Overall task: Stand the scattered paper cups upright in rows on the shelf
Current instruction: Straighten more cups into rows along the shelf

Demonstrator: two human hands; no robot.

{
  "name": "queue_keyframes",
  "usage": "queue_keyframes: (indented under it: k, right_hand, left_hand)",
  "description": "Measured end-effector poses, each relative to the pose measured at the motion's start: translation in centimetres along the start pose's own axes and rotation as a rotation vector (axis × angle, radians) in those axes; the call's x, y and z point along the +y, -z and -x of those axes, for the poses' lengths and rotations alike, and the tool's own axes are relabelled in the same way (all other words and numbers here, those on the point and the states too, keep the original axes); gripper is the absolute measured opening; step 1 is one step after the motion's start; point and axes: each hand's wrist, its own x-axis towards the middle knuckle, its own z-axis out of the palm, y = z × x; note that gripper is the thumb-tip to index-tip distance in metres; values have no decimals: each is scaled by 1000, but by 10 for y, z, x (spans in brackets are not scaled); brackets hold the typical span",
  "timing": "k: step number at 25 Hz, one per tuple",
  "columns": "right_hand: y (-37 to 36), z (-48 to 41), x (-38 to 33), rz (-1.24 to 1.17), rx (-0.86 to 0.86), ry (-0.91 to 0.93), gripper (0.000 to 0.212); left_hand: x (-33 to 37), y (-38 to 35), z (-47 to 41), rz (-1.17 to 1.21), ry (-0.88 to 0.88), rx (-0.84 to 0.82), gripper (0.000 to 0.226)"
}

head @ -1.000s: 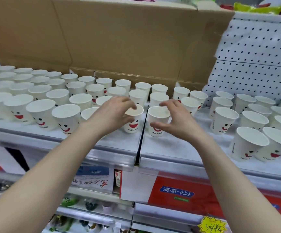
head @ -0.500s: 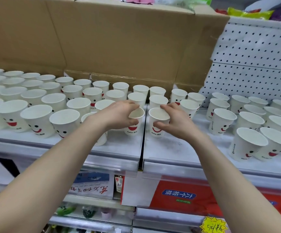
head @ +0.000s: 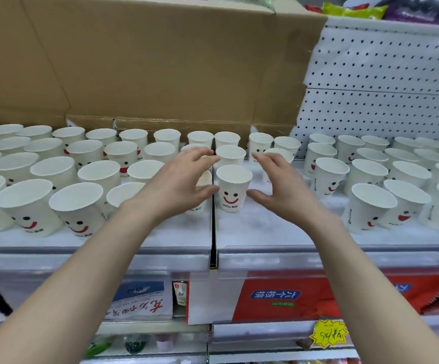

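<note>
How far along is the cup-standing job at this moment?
Nearly done, it seems. Done: every visible cup stands upright, in rows along the shelf. In hand: both the left hand and right hand are open either side of the front smiley cup, gripping nothing. Left: no cup lies on its side; the right-side cups look less evenly lined and may need straightening.

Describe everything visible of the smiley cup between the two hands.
The smiley cup is a white paper cup, tapered, open-topped and empty. Its front shows two black dot eyes, a red smile and small "Hello" print. It stands upright on the shelf, just right of the seam, in front of a column of cups. The left hand and right hand flank it, spread open; whether they touch it is unclear.
</note>
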Motion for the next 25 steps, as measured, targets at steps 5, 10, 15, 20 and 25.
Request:
queue_keyframes:
  k: [5, 10, 15, 20, 25]
  right_hand:
    - [35, 60, 50, 156, 456, -108, 42]
    - [94, 101, 138, 310, 422, -321, 41]
    - [119, 103, 185, 228, -2, -402, 56]
    - [113, 97, 198, 163, -23, -329, 56]
    - [103, 93, 178, 67, 114, -310, 57]
  left_hand:
    - [73, -41, -18, 140, -145, 108, 52]
    - [164, -94, -59, 219, -258, -7, 70]
    - [226, -117, -101, 299, -127, -48, 96]
    - [240, -126, -109, 294, -23, -9, 83]
    - [216, -107, -82, 281, 68, 62, 73]
